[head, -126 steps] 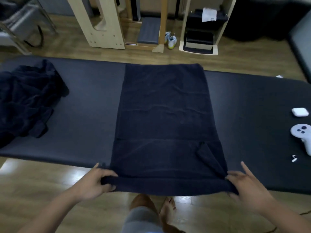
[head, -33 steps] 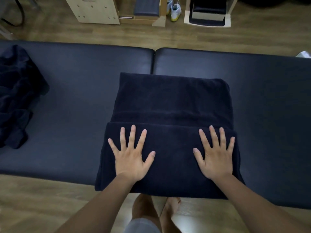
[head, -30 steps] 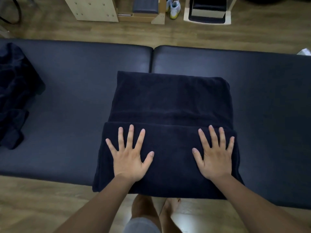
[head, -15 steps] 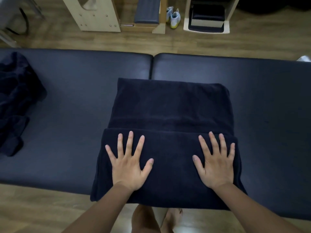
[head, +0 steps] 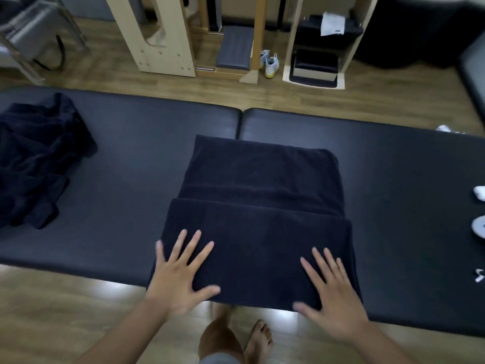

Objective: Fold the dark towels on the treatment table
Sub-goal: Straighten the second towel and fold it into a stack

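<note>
on treatment table (head: pixel 131 179): folded towel (head: pixel 259 206); left hand (head: pixel 178 274), right hand (head: pixel 333 290) spread flat at near edge.

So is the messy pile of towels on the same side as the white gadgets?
No, the messy pile of towels lies at the left end of the table, while the white gadgets sit at the right edge.
</note>
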Motion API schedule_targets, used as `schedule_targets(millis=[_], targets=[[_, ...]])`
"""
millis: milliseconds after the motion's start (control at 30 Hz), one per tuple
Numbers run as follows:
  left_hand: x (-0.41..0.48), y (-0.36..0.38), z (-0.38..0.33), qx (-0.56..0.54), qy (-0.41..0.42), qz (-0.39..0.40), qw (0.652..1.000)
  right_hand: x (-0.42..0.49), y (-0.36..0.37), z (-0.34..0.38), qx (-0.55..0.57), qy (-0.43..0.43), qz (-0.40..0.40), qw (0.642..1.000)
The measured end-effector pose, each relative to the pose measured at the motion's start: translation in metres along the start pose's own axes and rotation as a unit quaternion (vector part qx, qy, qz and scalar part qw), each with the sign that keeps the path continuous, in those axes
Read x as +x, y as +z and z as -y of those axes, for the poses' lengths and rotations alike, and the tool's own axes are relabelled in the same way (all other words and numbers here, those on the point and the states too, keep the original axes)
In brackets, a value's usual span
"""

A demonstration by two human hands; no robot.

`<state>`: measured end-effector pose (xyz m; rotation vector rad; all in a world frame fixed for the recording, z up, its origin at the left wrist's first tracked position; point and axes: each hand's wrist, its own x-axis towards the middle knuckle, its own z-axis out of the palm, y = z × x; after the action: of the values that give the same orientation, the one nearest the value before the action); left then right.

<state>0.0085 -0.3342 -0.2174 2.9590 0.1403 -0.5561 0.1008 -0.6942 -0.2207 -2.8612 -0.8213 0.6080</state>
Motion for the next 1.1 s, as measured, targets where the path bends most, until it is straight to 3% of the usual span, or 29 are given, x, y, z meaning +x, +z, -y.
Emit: schedule_targets(millis=[67, 133, 300, 367, 433, 500, 600, 667, 733, 833, 867, 900, 967, 1100], targets=[[-0.017, 0.002, 0.013, 0.004, -0.013, 0.043, 0.999, -0.010, 0.002, -0.018, -0.056, -0.017, 0.024, 0.998], [-0.017, -0.002, 0.017, 0.012, -0.002, 0.038, 0.999, -0.005, -0.002, -0.029, -0.070, -0.013, 0.053, 0.996], [-0.018, -0.032, 0.018, -0.037, -0.001, 0.017, 0.999, -0.008, -0.024, -0.013, -0.046, 0.035, 0.024, 0.998], [-0.026, -0.047, 0.021, -0.036, -0.009, 0.016, 0.999, -0.013, -0.040, -0.012, -0.012, 0.026, 0.059, 0.998], [-0.035, -0.069, 0.020, -0.002, -0.040, 0.081, 0.996, -0.018, -0.065, -0.014, 0.024, 0.011, 0.122, 0.992], [-0.038, -0.091, 0.023, -0.074, -0.069, 0.166, 0.981, -0.022, -0.095, -0.015, 0.066, 0.010, 0.202, 0.977], [-0.037, -0.124, 0.037, -0.326, -0.077, 0.217, 0.917, -0.015, -0.141, -0.028, 0.133, 0.041, 0.265, 0.954], [-0.028, -0.148, 0.048, -0.465, -0.084, 0.157, 0.867, -0.001, -0.171, -0.041, 0.236, 0.050, 0.243, 0.939], [-0.005, -0.158, 0.060, -0.580, -0.134, 0.048, 0.802, 0.018, -0.194, -0.051, 0.369, 0.070, 0.148, 0.915], [0.031, -0.142, 0.063, -0.723, -0.214, 0.014, 0.657, 0.050, -0.189, -0.056, 0.580, 0.159, -0.016, 0.799], [0.039, -0.131, 0.060, -0.738, -0.220, 0.025, 0.637, 0.059, -0.176, -0.053, 0.612, 0.192, -0.044, 0.766], [0.044, -0.119, 0.054, -0.731, -0.221, 0.036, 0.644, 0.066, -0.160, -0.050, 0.632, 0.221, -0.052, 0.741], [0.052, -0.097, 0.043, -0.683, -0.224, 0.006, 0.695, 0.076, -0.123, -0.045, 0.642, 0.277, -0.047, 0.714], [0.064, -0.079, 0.035, -0.529, -0.231, -0.077, 0.813, 0.088, -0.081, -0.048, 0.545, 0.323, -0.085, 0.769]])
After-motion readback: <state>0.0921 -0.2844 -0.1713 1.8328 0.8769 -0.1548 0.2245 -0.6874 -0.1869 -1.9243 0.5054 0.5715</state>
